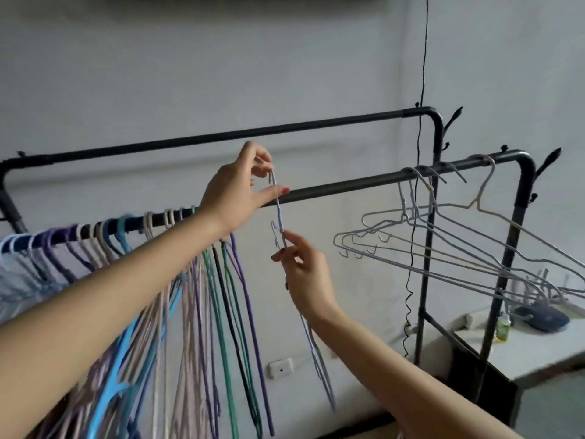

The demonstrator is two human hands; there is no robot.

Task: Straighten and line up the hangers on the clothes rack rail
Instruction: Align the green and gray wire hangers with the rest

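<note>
Fingers of both hands, L point(235, 188) & R point(305, 274), pinch thin wire hanger point(279, 217) edge-on.

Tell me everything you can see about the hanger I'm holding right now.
The pale blue wire hanger looks like thin coated wire and is seen nearly edge-on, hanging roughly upright in front of the near rail. The left hand pinches its hook at the top; the right hand pinches it near the twisted neck. Its body trails down past the right wrist. Whether the hook touches the rail is unclear.
</note>
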